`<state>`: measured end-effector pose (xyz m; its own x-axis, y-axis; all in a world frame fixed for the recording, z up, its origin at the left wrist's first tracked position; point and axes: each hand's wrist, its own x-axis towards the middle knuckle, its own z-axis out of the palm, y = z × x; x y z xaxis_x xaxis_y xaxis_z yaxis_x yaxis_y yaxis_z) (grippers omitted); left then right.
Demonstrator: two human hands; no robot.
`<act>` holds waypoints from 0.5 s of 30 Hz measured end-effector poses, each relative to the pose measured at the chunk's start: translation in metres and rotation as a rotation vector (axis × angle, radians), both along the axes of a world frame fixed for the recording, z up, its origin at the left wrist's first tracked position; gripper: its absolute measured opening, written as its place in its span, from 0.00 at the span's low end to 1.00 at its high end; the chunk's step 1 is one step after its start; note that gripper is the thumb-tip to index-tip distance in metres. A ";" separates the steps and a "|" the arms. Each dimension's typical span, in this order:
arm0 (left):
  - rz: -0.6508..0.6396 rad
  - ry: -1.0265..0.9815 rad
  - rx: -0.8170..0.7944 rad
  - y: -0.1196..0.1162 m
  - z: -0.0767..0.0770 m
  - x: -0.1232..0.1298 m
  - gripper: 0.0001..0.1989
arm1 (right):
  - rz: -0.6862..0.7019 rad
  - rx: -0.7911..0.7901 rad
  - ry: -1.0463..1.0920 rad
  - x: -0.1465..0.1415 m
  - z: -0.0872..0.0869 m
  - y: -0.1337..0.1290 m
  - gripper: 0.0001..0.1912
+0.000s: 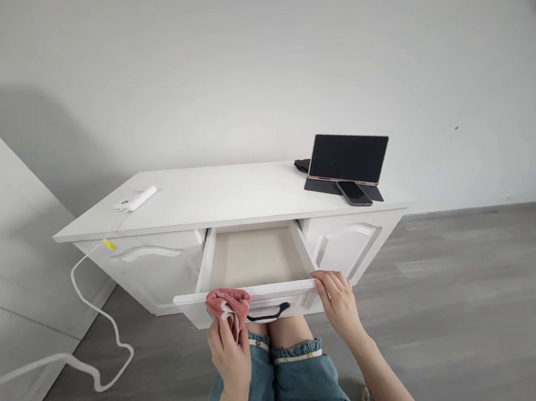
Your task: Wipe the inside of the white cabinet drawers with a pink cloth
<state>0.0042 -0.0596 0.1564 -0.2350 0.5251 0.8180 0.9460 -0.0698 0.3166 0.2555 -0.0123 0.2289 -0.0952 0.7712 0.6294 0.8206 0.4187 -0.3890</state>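
A white drawer (255, 256) is pulled out from the middle of the white cabinet, and its inside shows a bare beige bottom. My left hand (230, 357) is closed on a bunched pink cloth (228, 299), which lies against the left part of the drawer front near its top edge. At the right end of that front, my right hand (339, 301) has its fingers hooked over the top edge. A black handle (270, 313) sits on the drawer front between the two hands, its left end close to the cloth.
On the white cabinet top (219, 196) stand a tablet (348, 157) in its cover and a phone (354, 193) at the right. A power strip (136, 199) lies at the left, its white cable (113, 325) hanging to the floor. A white cupboard (12, 278) stands further left.
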 end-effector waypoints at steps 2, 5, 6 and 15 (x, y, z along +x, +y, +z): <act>-0.001 0.059 0.019 0.000 0.003 0.001 0.29 | -0.006 0.000 0.005 0.000 0.001 0.000 0.12; -0.024 0.130 0.035 0.000 0.011 0.004 0.31 | -0.009 -0.007 0.017 -0.001 0.003 -0.001 0.13; -0.041 0.147 0.039 0.001 0.014 0.006 0.31 | -0.008 -0.008 0.024 -0.001 0.003 -0.001 0.13; -0.253 0.238 -0.043 0.002 0.031 0.047 0.25 | 0.021 -0.110 0.134 0.010 0.014 0.000 0.17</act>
<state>0.0507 -0.0576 0.1871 0.1015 0.5776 0.8100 0.9480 -0.3030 0.0973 0.2659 -0.0123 0.2427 -0.0334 0.8350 0.5493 0.7497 0.3844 -0.5387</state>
